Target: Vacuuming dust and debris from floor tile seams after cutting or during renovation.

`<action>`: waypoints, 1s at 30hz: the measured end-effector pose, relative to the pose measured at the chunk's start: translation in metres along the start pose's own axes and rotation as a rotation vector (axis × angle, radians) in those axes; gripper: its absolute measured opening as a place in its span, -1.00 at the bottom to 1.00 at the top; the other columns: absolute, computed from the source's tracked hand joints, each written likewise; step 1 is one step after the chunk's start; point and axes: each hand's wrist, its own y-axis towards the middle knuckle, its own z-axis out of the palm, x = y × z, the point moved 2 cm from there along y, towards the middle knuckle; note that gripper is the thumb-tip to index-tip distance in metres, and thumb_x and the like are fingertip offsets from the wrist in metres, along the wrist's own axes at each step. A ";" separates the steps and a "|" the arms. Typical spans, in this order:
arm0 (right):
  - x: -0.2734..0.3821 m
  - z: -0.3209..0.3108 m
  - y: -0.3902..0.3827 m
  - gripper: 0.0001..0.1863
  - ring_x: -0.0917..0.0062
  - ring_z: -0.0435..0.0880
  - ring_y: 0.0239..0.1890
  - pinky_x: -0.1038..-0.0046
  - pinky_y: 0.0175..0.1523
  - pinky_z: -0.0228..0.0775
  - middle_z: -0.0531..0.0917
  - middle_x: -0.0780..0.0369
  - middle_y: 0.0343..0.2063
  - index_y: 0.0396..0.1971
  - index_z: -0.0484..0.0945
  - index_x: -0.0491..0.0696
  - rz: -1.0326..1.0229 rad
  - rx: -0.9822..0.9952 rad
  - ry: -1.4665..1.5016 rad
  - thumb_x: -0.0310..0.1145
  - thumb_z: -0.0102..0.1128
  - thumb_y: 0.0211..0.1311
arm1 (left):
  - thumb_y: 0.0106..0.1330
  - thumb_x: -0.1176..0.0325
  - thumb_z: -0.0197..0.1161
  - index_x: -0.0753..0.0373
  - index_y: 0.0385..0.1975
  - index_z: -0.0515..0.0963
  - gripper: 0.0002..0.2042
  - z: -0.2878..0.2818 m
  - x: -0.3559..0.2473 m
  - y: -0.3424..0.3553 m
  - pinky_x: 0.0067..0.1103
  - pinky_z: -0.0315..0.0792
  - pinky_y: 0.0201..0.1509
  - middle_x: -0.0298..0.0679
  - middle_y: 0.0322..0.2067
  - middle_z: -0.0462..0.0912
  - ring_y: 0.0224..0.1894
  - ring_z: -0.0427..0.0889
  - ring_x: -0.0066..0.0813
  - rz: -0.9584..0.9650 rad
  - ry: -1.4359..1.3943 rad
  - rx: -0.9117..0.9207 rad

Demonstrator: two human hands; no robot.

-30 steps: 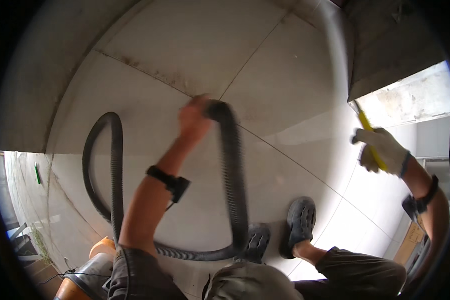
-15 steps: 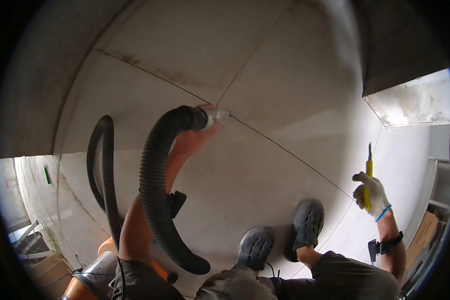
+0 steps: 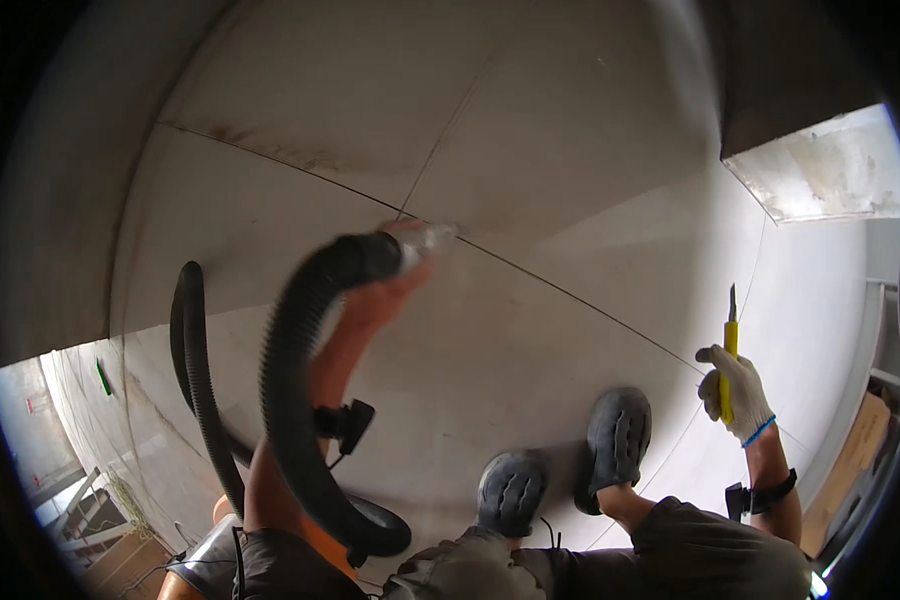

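Observation:
My left hand [image 3: 395, 290] is closed around the end of a thick black ribbed vacuum hose [image 3: 280, 370], where a clear plastic nozzle [image 3: 428, 242] is fitted. The nozzle's tip rests at or just over the dark seam [image 3: 570, 297] between large pale floor tiles, to the right of where two seams meet. Blur softens the hand and nozzle. On the right, my right hand [image 3: 742, 392], in a whitish work glove, grips a yellow utility knife [image 3: 729, 375]. Its blade points away from me, clear of the left hand.
An orange and silver vacuum body [image 3: 202, 562] stands at lower left, with a hose loop [image 3: 192, 340] beside it. My feet wear dark clogs [image 3: 618, 440]. A block-like structure [image 3: 820, 165] juts in at upper right. A thin green object [image 3: 103, 377] and cardboard [image 3: 850, 470] lie toward the sides.
The nozzle in my left hand has slid a little rightward along the seam, away from the tile corner. My whole view has shifted slightly. The right hand keeps its hold on the utility knife.

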 end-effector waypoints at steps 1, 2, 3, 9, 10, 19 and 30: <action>0.008 -0.008 -0.013 -0.49 0.58 0.49 -0.84 0.55 -0.71 0.38 0.61 0.19 -0.71 -0.09 0.61 -0.20 -0.015 -0.033 -0.020 0.03 0.26 0.38 | 0.31 0.45 0.48 0.25 0.20 0.57 -0.55 0.027 -0.013 0.000 -0.46 0.52 0.22 -0.21 0.03 0.67 0.08 0.62 -0.46 -0.088 -0.068 0.077; 0.004 -0.006 -0.006 -0.49 0.58 0.48 -0.84 0.55 -0.72 0.37 0.61 0.20 -0.71 -0.08 0.62 -0.21 -0.016 -0.004 -0.020 0.03 0.26 0.38 | 0.31 0.46 0.47 0.26 0.19 0.56 -0.56 0.040 -0.031 -0.004 -0.45 0.52 0.24 -0.19 0.03 0.67 0.11 0.62 -0.44 -0.200 -0.072 0.159; 0.003 -0.002 0.000 -0.49 0.58 0.48 -0.84 0.55 -0.72 0.37 0.61 0.20 -0.71 -0.08 0.62 -0.21 0.001 0.008 -0.009 0.03 0.26 0.38 | 0.31 0.46 0.47 0.26 0.19 0.56 -0.56 0.049 -0.053 -0.007 -0.45 0.52 0.24 -0.19 0.03 0.67 0.11 0.62 -0.44 -0.211 -0.058 0.173; 0.005 -0.015 -0.002 -0.46 0.57 0.52 -0.82 0.53 -0.74 0.35 0.62 0.19 -0.70 -0.03 0.61 -0.23 0.003 -0.039 -0.097 0.02 0.23 0.39 | 0.28 0.30 0.51 0.29 0.13 0.63 -0.56 0.139 -0.046 -0.043 -0.56 0.62 -0.09 -0.15 -0.23 0.74 -0.25 0.73 -0.35 -1.248 -0.639 0.245; 0.003 -0.018 -0.001 -0.46 0.57 0.51 -0.82 0.54 -0.75 0.33 0.62 0.20 -0.70 -0.03 0.60 -0.24 0.004 -0.043 -0.074 0.02 0.24 0.40 | 0.25 0.30 0.51 0.30 0.13 0.64 -0.55 0.149 -0.018 -0.063 -0.50 0.62 -0.05 -0.10 -0.19 0.73 -0.23 0.74 -0.32 -0.983 -0.549 0.528; -0.009 -0.024 0.011 -0.47 0.61 0.55 -0.81 0.59 -0.72 0.38 0.62 0.22 -0.71 -0.05 0.62 -0.25 0.083 -0.086 0.016 0.00 0.32 0.38 | 0.20 0.37 0.49 0.39 0.20 0.58 -0.46 0.143 -0.060 -0.150 -0.44 0.55 0.11 -0.02 0.00 0.71 -0.04 0.71 -0.22 -0.235 -0.512 0.744; 0.006 -0.006 0.001 -0.47 0.66 0.46 -0.82 0.60 -0.73 0.30 0.56 0.29 -0.71 0.02 0.60 -0.18 0.028 -0.079 -0.076 0.04 0.17 0.46 | 0.29 0.44 0.45 0.22 0.10 0.58 -0.63 0.135 -0.032 -0.033 -0.48 0.62 0.03 -0.27 -0.13 0.70 -0.11 0.66 -0.58 -0.109 -0.360 0.366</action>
